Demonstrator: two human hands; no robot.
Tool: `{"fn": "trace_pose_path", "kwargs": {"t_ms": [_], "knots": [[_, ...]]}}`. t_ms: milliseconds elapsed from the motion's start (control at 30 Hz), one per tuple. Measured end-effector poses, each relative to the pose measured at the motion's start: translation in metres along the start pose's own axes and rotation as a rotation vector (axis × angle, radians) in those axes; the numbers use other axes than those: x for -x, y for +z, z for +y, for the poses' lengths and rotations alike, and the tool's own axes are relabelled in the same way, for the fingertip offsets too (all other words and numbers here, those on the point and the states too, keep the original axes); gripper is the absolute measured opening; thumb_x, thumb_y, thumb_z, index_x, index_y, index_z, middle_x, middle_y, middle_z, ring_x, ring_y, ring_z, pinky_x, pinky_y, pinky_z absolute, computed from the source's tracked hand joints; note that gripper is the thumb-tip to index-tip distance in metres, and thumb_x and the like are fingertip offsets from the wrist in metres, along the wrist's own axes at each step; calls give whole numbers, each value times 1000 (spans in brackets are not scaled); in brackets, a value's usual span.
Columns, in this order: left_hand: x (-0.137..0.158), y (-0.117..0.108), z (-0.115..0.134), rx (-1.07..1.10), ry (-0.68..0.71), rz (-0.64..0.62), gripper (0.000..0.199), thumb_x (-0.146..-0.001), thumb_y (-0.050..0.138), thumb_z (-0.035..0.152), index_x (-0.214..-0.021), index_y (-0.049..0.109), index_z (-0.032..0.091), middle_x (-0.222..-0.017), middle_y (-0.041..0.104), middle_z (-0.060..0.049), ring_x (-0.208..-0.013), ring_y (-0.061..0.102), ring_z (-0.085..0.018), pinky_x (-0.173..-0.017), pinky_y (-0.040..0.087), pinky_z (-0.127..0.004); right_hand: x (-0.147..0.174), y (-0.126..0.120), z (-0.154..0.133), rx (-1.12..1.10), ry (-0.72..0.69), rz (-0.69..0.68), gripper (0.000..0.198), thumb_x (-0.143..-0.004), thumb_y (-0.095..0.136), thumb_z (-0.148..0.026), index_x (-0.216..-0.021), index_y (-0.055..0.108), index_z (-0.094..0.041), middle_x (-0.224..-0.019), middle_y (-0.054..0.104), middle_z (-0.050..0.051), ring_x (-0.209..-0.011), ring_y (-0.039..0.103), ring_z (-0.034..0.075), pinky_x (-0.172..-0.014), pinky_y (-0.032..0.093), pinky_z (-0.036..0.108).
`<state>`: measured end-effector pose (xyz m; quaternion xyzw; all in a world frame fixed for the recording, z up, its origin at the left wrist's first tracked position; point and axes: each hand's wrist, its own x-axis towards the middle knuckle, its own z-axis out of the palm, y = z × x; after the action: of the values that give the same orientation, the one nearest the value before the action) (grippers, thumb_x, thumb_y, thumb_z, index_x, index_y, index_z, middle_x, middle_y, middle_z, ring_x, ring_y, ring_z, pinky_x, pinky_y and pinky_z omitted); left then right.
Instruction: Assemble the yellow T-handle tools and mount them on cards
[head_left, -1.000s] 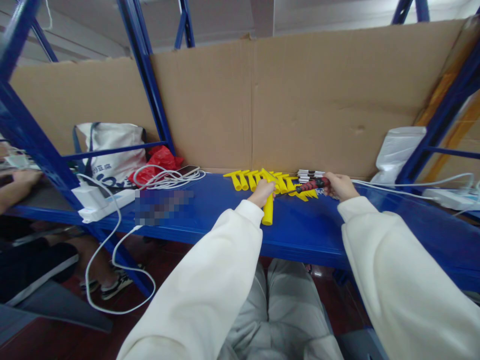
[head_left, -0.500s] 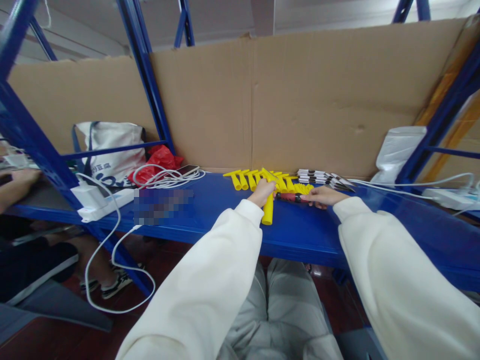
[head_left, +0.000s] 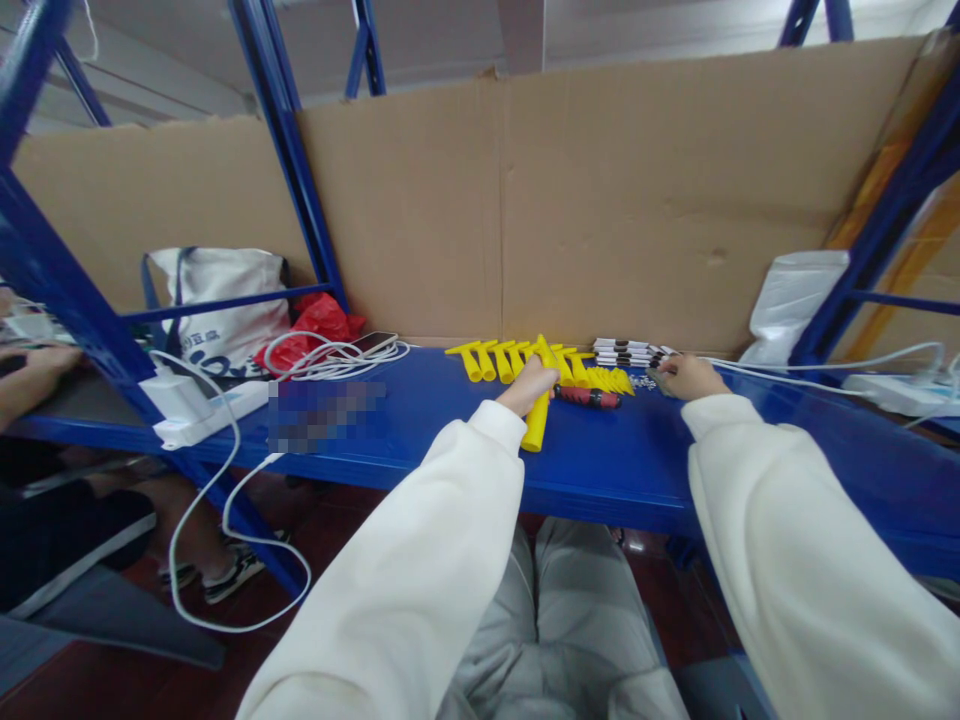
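Note:
My left hand [head_left: 531,384] is closed around a yellow T-shaped plastic handle [head_left: 535,430], its round grip pointing toward me. A red and black screwdriver [head_left: 589,397] lies on the table just right of it. My right hand [head_left: 688,377] is further right, its fingertips pinched together at the edge of a pile of small silvery pieces that look like screws [head_left: 642,382]. Whatever those fingertips hold is too small to make out. Behind my left hand stand several more yellow T-shaped handles [head_left: 487,364] in a row, with small yellow pieces [head_left: 611,379] beside them.
Stacked white and black strips [head_left: 621,352] lie at the back of the blue table [head_left: 442,430]. A white pouch [head_left: 796,300] leans at the right. White cables [head_left: 337,355], a power strip [head_left: 217,410] and a cloth bag [head_left: 225,300] are left. A co-worker's hand [head_left: 45,368] shows far left.
My right hand has let go of the screwdriver, leaving it on the table, and moved right and back to the small silvery pieces. My left hand still holds the yellow handle.

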<state>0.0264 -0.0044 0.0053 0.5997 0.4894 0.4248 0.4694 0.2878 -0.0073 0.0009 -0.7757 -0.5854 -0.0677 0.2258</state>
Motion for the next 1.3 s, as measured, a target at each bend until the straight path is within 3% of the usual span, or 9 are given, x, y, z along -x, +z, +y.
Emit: {"fn": "trace_pose_path", "kwargs": {"t_ms": [133,333,433,533,600,967,1167,1300], "knots": [[3,3,-1,-104,59,-34,47,-78,53,1,-122,55,17,-69,54,3,-53,50,-11,-55,44,-22,1,9,10,138,52,-42,33,-89,55,-31,-110,80,-28,-134,66,14,-127,56,38,-98,49,54],[-2,2,-7,-157,258,-27,54,-78,56,-1,-128,57,18,-96,67,-4,-66,62,-12,-68,53,-25,-6,23,15,202,-59,-112,43,-85,53,-24,-117,80,-35,-130,69,12,-127,57,37,-99,51,57],[-5,-1,-9,-254,390,19,52,-77,59,-2,-125,62,17,-118,70,-10,-96,70,-19,-89,55,-31,-5,23,12,219,-86,-148,48,-86,51,-20,-123,78,-36,-134,67,10,-129,55,35,-102,50,56],[-5,-2,-8,-328,508,43,52,-75,60,-5,-121,66,17,-135,67,-12,-127,61,-24,-111,45,-36,-1,20,5,220,-88,-165,49,-87,51,-19,-126,76,-36,-143,62,9,-134,52,35,-106,47,55],[-3,-2,-6,-371,542,33,52,-75,59,-6,-122,67,17,-138,66,-12,-134,57,-24,-117,40,-38,2,19,1,223,-91,-175,48,-89,51,-19,-126,76,-35,-147,59,9,-136,50,36,-108,45,56],[10,4,-7,-666,537,-54,54,-81,50,-5,-122,72,23,-118,68,-13,-117,64,-30,-111,44,-44,-5,29,5,253,-171,-176,48,-89,49,-22,-129,75,-30,-145,60,13,-137,47,38,-109,44,62],[14,2,-4,-769,526,-94,52,-85,49,-3,-125,70,22,-125,65,-14,-117,64,-30,-110,45,-41,1,21,-4,236,-117,-195,44,-90,51,-17,-123,77,-28,-145,59,13,-137,48,37,-110,42,58],[14,3,-4,-777,531,-104,51,-85,50,-2,-125,70,23,-125,66,-14,-118,64,-30,-109,46,-41,3,20,-9,220,-119,-156,34,-90,53,-19,-110,81,-23,-130,66,17,-130,53,36,-106,46,54]]}}
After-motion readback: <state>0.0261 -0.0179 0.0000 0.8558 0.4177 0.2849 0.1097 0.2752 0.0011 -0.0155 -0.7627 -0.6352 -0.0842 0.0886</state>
